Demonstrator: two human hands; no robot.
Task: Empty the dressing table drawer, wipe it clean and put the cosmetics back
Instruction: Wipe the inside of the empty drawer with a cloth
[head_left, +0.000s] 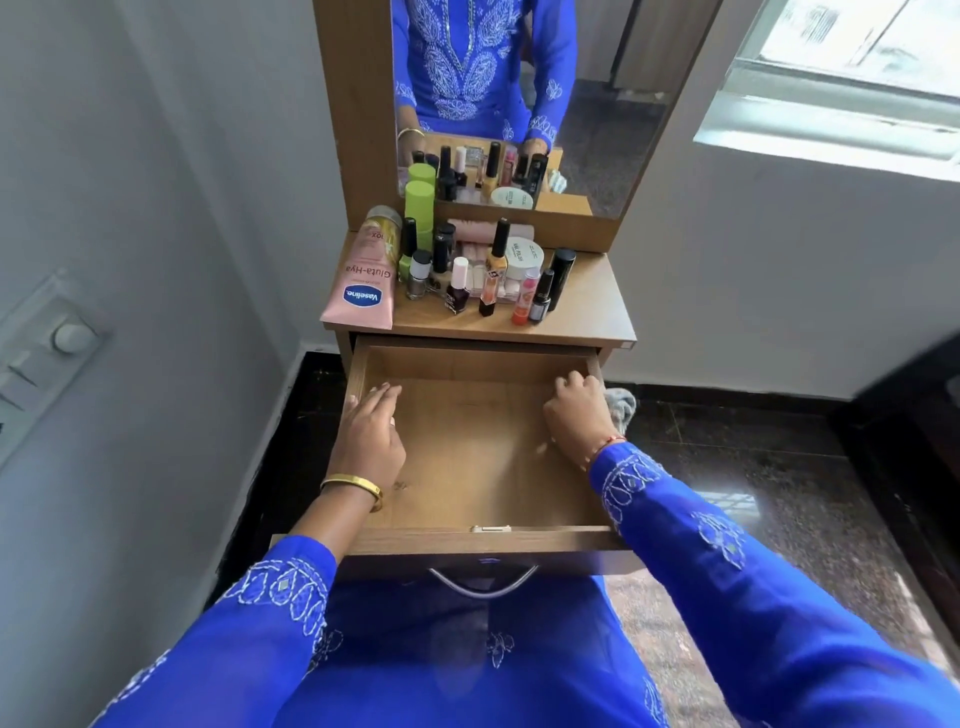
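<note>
The wooden drawer (467, 452) is pulled out and holds nothing. My left hand (370, 436) lies inside it at the left wall with fingers straight, touching the bottom. My right hand (576, 410) is at the right wall with fingers curled round a grey cloth (621, 408), which hangs over the drawer's right side. The cosmetics stand on the table top (587, 312): a pink Vaseline tube (361, 283), a green bottle (418, 208), a white jar (523, 257), several nail polish bottles (458, 288) and a black tube (561, 275).
A mirror (519, 104) rises behind the table top. A white wall with a switch panel (47, 353) is at the left. A window (852, 78) is at the upper right. The dark stone floor (753, 467) lies to the right of the drawer.
</note>
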